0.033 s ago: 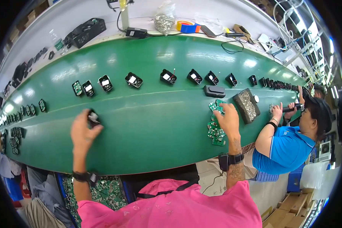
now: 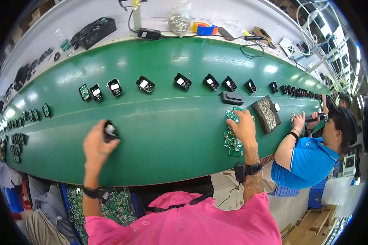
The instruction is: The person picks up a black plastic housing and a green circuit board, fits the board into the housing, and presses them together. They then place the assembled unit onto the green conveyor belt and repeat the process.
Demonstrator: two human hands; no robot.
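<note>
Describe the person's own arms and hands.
Pink sleeves leave the forearms bare. The left hand and right hand are ungloved. Each wrist wears a black band carrying a dark box; patterned tattoos mark the right forearm.

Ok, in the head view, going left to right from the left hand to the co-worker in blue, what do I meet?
Left hand holding a black casing, right hand over green circuit boards, dark tray of small metal pieces, co-worker in blue.
</note>
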